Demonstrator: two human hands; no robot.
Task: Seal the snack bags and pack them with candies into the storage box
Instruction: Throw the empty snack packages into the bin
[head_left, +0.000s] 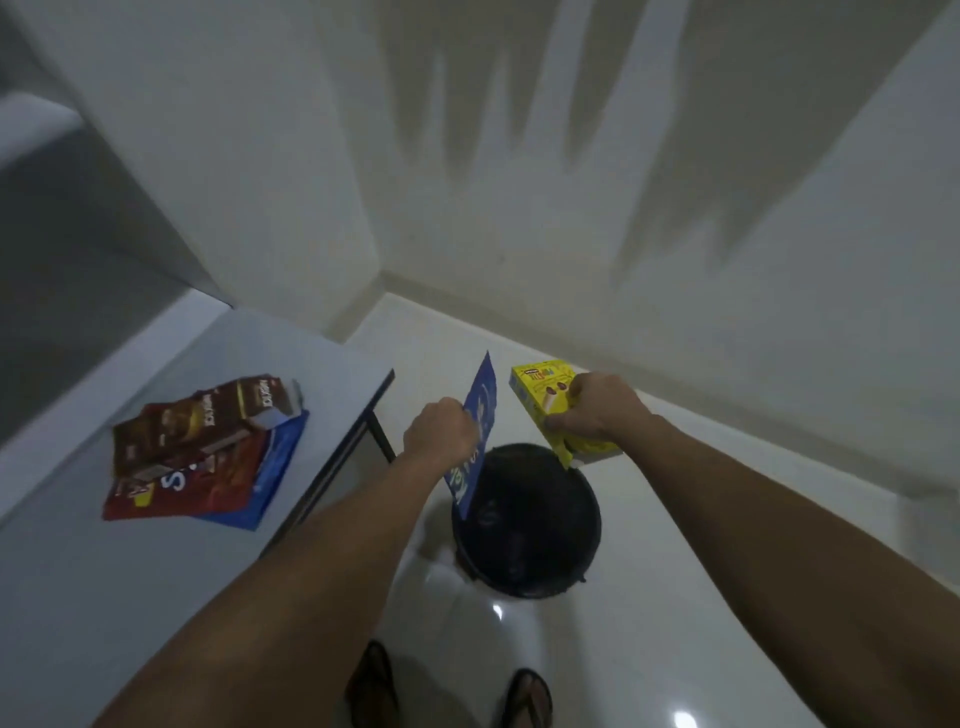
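Above a round black bin (527, 525) on the glossy white floor (675, 597), both arms reached out from the bottom of the view. The left hand (440, 435) was closed around the edge of a flat blue packet (475, 441), which stood on its edge with its lower end dipping past the bin's rim. The right hand (597, 410) gripped a yellow box (540, 395) printed with biscuit pictures, held tilted just beyond the far rim of the bin. The two packages were near each other but apart. To the left, on a pale blue table (130, 597), a pile of snack bags lay stacked: brown chocolate packs (208, 421) on top, a red bag (182, 493) beneath them and a blue bag (275, 467) at the bottom. Two feet in dark sandals (524, 696) showed at the lower edge, on the floor.
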